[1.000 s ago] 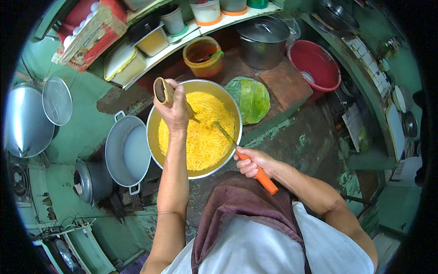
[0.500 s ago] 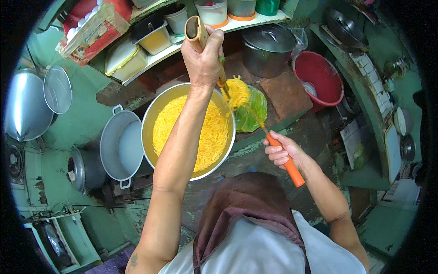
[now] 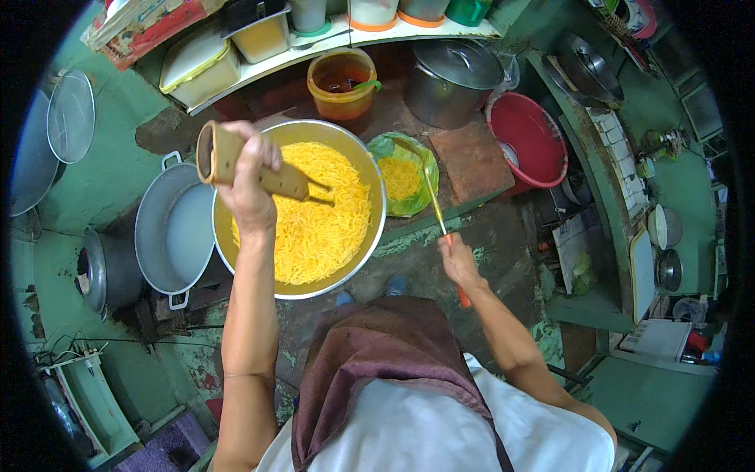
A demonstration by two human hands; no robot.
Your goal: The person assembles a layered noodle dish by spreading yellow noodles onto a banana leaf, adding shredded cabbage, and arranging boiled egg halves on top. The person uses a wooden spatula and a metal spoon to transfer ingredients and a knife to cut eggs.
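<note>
Left hand (image 3: 250,173) grips the fork (image 3: 289,184), prongs over the noodles (image 3: 314,244) in the bowl (image 3: 354,149); right hand (image 3: 460,261) is closed round the tool (image 3: 437,208), its length running forward, slightly left, to the leaf (image 3: 410,207), right of the bowl and nearer that hand

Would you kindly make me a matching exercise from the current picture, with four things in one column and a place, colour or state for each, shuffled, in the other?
Things:
1. Thick-handled fork
2. Orange-handled tool
3. Green leaf
4. Tub right of the lidded pot

Places, colours or states:
A. Bearing a portion of yellow strands
B. Red
C. In the left hand
D. In the right hand

Right pairs: 1-C, 2-D, 3-A, 4-B.
</note>
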